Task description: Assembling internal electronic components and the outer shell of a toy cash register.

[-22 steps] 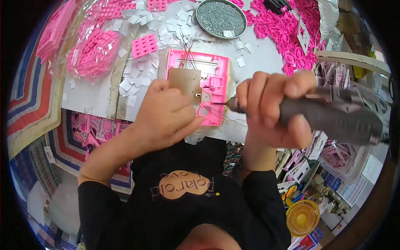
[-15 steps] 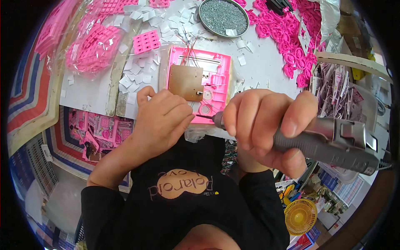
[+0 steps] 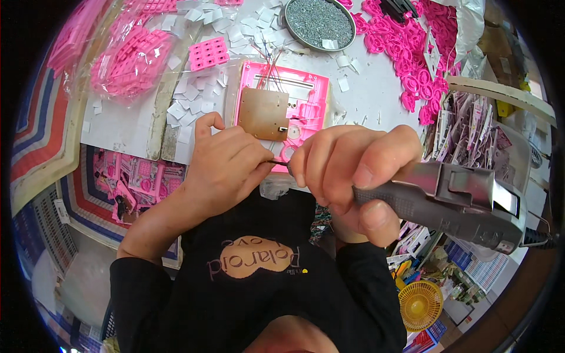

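My right hand (image 3: pixel 353 167) is wrapped round a grey electric screwdriver (image 3: pixel 447 203), its thin bit pointing left. The bit's tip meets the fingertips of my left hand (image 3: pixel 229 165), whose thumb and forefinger are pinched together; whatever lies between them is hidden. Both hands are at the near edge of an open pink plastic housing (image 3: pixel 316 91) on the table. A brown circuit board (image 3: pixel 263 115) lies over the housing's left part, and thin wires (image 3: pixel 269 63) rise behind it. My hands cover the near corners of the housing.
Beyond the housing stands a round metal dish of small screws (image 3: pixel 321 23). White paper slips (image 3: pixel 191 97) and a pink keypad piece (image 3: pixel 208 53) lie to the left, near a clear bag of pink parts (image 3: pixel 130 65). Pink ring-shaped parts (image 3: pixel 406 65) are heaped at the far right.
My right hand has brought the screwdriver leftward, so its bit now reaches my left fingertips. My left hand has hardly moved.
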Tool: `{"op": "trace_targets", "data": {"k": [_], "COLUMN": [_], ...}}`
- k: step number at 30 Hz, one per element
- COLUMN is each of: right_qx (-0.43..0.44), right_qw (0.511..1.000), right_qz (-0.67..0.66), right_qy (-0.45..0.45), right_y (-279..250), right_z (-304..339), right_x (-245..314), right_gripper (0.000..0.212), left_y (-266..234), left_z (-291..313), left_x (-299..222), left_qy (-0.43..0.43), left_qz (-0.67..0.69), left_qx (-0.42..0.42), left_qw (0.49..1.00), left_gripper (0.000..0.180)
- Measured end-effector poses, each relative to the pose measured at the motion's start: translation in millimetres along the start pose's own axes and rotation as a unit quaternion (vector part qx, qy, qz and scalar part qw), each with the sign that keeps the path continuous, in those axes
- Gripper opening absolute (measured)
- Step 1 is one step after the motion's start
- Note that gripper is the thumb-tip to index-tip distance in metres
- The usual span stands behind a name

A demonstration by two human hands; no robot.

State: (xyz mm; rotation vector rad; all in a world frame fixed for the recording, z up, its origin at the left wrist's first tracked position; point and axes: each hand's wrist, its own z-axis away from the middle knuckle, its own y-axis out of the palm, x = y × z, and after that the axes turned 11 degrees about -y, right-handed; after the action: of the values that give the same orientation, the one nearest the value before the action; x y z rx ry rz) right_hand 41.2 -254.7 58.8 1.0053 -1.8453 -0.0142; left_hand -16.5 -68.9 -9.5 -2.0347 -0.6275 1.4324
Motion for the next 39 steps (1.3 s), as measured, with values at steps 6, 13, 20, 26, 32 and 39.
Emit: {"op": "trace_targets", "data": {"k": [6,13,20,26,32,39], "right_qx": [0.003,0.008,-0.003,-0.012,-0.060,-0.005], "right_qw": [0.999,0.998,0.999,0.999,0.992,0.982], "right_qz": [-0.032,-0.001,-0.010,-0.027,0.044,0.179], "right_qy": [-0.004,-0.062,-0.050,-0.034,-0.104,-0.065], "right_y": [-7,-6,-1,-1,-33,-44], "right_z": [3,-1,2,3,-10,-13], "right_x": [-6,7,3,4,-42,-60], "right_gripper": [0.030,0.028,0.027,0.027,0.022,0.018], "left_y": [-8,-3,1,-2,3,9], "left_z": [-4,0,5,8,-2,1], "left_x": [-4,3,9,14,27,28], "left_qy": [0.026,0.030,0.051,0.040,0.020,0.015], "left_qz": [0.002,0.025,0.048,0.019,-0.065,-0.086], "left_qx": [0.006,-0.021,-0.022,0.006,0.005,0.019], "left_qw": [1.000,0.999,0.997,0.999,0.998,0.996], "left_gripper": [0.023,0.022,0.022,0.017,0.013,0.013]}}
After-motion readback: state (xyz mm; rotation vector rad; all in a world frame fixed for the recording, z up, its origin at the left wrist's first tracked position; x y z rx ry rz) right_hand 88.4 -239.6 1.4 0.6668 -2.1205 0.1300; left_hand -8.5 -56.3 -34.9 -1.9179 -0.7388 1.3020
